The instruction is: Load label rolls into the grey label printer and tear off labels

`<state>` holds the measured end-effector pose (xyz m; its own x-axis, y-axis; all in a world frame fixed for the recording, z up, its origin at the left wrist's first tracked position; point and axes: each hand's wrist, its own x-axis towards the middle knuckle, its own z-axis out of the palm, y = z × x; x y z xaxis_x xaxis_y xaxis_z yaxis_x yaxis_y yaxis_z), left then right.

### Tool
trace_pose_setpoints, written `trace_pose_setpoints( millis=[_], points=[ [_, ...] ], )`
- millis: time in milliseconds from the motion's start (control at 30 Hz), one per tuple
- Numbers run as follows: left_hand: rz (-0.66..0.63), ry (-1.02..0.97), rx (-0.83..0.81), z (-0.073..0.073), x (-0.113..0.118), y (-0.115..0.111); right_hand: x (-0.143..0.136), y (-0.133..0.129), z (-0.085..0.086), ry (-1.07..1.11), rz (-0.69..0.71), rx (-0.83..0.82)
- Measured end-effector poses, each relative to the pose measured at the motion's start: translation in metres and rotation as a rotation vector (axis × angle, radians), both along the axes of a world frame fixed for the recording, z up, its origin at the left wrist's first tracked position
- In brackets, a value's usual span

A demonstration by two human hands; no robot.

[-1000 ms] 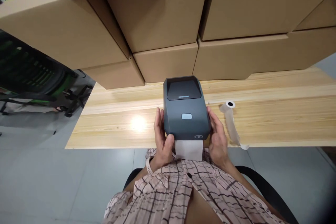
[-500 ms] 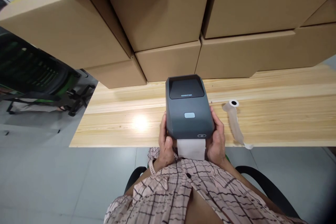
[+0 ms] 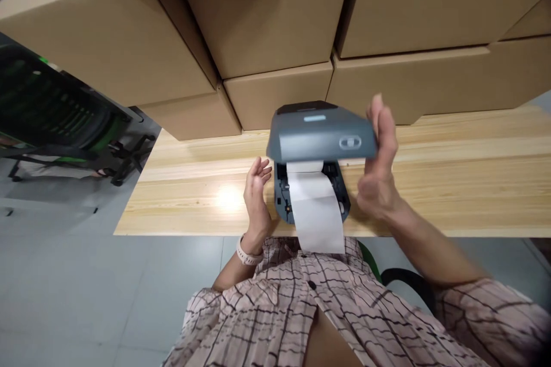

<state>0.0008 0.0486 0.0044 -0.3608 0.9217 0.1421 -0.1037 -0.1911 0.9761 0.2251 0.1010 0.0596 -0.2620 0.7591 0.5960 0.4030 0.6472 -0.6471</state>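
A dark grey printer has its lid (image 3: pixel 321 135) tilted up, and its black base (image 3: pixel 282 202) sits near the table's front edge. A white paper strip (image 3: pixel 316 206) runs out of the base and hangs over that edge. Beside the base on the left, my left hand (image 3: pixel 257 198) is apart from it, fingers spread and holding nothing. My right hand (image 3: pixel 381 160) is at the right end of the raised lid, its fingers upright against the lid's side and slightly blurred. How firmly it grips there is hard to make out.
Large cardboard boxes (image 3: pixel 275 94) line the back of the wooden table (image 3: pixel 193 183). A dark and green chair (image 3: pixel 55 109) stands at the far left beyond the table. Part of a black armrest (image 3: pixel 408 284) shows beside me on the right.
The printer's lid has swung up, baring the inside and the paper. My left hand has come off the printer, and my right hand has risen with the lid. The loose paper roll no longer shows.
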Motion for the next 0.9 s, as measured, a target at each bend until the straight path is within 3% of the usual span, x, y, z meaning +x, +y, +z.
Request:
trace_pose_setpoints(
  millis=[67,133,267,367,433,533,600,700,767,900],
  points=[
    [-0.039,0.000,-0.076,-0.001,0.000,0.005,-0.007,0.037,0.021,0.081,0.013,0.186],
    [-0.102,-0.021,-0.128,-0.005,0.000,0.005,-0.012,0.070,0.041,0.093,0.019,0.266],
    [-0.159,-0.095,-0.155,-0.014,0.001,0.002,-0.013,0.119,0.069,-0.075,-0.017,0.263],
    [-0.165,-0.095,-0.138,-0.016,0.000,0.003,-0.006,0.137,0.079,-0.154,-0.033,0.178],
    [-0.184,-0.090,-0.141,-0.016,-0.001,0.004,-0.004,0.136,0.079,-0.177,-0.065,0.175],
    [-0.212,-0.086,-0.164,-0.011,-0.004,0.003,-0.009,0.115,0.067,-0.214,-0.168,0.343],
    [-0.187,-0.041,-0.175,-0.004,-0.007,0.004,-0.016,0.096,0.053,-0.286,-0.112,0.379],
    [-0.136,0.071,-0.195,0.008,-0.009,0.009,-0.025,0.078,0.033,-0.504,0.126,0.103],
    [-0.144,0.152,-0.231,0.015,-0.010,0.015,-0.029,0.080,0.025,-0.696,0.249,-0.111],
    [-0.183,0.316,-0.323,0.022,-0.011,0.031,-0.035,0.101,0.023,-1.006,0.393,-0.258]
  ],
)
